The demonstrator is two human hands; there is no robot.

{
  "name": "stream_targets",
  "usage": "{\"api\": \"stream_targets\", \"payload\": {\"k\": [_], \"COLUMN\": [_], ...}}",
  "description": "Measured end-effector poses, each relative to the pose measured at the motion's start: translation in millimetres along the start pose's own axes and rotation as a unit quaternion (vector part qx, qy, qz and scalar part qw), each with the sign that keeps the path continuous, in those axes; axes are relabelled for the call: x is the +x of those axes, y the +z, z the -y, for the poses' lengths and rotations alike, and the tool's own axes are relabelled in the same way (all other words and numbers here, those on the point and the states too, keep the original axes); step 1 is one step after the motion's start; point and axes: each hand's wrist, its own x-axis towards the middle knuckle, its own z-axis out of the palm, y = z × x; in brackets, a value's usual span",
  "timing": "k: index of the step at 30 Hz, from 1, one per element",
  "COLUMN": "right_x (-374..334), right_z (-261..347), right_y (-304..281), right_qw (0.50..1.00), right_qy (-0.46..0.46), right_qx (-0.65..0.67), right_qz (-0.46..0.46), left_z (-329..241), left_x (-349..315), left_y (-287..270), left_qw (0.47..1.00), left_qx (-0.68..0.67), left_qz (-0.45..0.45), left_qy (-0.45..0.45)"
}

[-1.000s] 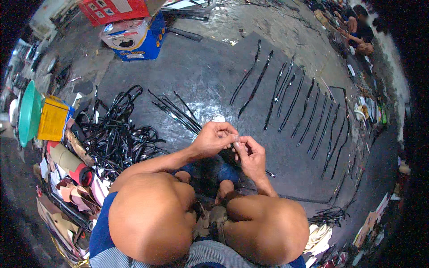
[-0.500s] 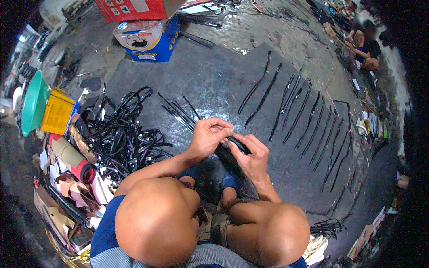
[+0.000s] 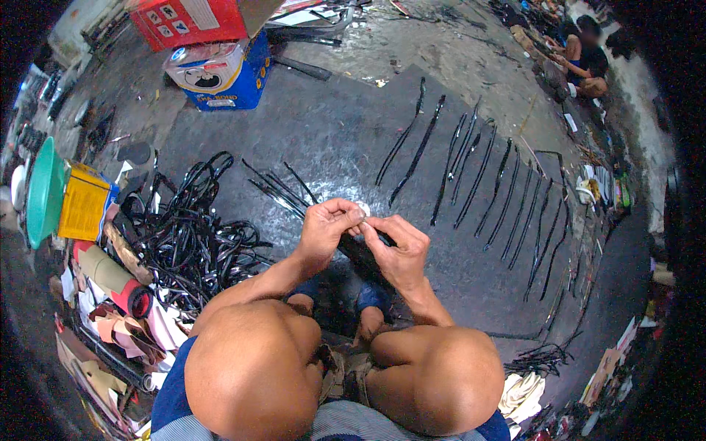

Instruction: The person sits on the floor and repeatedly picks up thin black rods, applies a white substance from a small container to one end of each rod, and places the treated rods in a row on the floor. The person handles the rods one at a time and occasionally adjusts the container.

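Observation:
My left hand [image 3: 329, 234] and my right hand [image 3: 401, 251] meet in front of my knees, thumbs and fingertips pinched close together. A small whitish piece [image 3: 363, 209] shows at the left hand's fingertips; its kind is too small to tell. Under the right hand's curled fingers runs a dark black strip [image 3: 385, 238], partly hidden by them. Beneath both hands lies a bundle of shiny black strips [image 3: 276, 192], its far ends fanned out to the left. A big tangle of black strips [image 3: 195, 231] is heaped left of my hands.
Single black strips [image 3: 496, 195] lie spaced in a row on the dark mat [image 3: 323, 121] at right. A blue-and-white tin [image 3: 220, 77] carries a red box [image 3: 195, 18]. A green basin [image 3: 47, 192], yellow tin [image 3: 84, 202] and scraps [image 3: 125, 323] crowd the left. Another person [image 3: 586, 62] sits far right.
The view has shifted slightly, so the surroundings sit a little further left. My fingertips have drawn closer together, and the small whitish piece now shows more plainly.

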Motion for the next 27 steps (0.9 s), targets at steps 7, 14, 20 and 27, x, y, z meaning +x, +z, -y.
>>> {"api": "stream_targets", "payload": {"k": [7, 14, 20, 27], "right_x": [-7.7, -78.1, -134.7, -162.4], "right_z": [4.6, -24.6, -24.8, -39.8], "right_y": [-14.1, -51.9, -85.8, -108.5], "right_qw": [0.999, 0.993, 0.971, 0.955], "right_qy": [-0.025, 0.008, 0.164, 0.218], "right_qx": [-0.014, -0.065, -0.038, -0.056], "right_qz": [0.040, 0.099, 0.168, 0.194], "left_z": [-31.6, -68.2, -40.1, -11.1], "left_x": [12.8, 53.6, 71.2, 87.8], "left_y": [-24.0, -146.7, -214.2, -225.5], "left_qw": [0.993, 0.961, 0.939, 0.919], "left_qx": [-0.006, -0.040, 0.036, 0.063], "left_qz": [-0.072, -0.259, -0.341, -0.390], "left_qy": [0.097, 0.084, 0.040, 0.015]}}
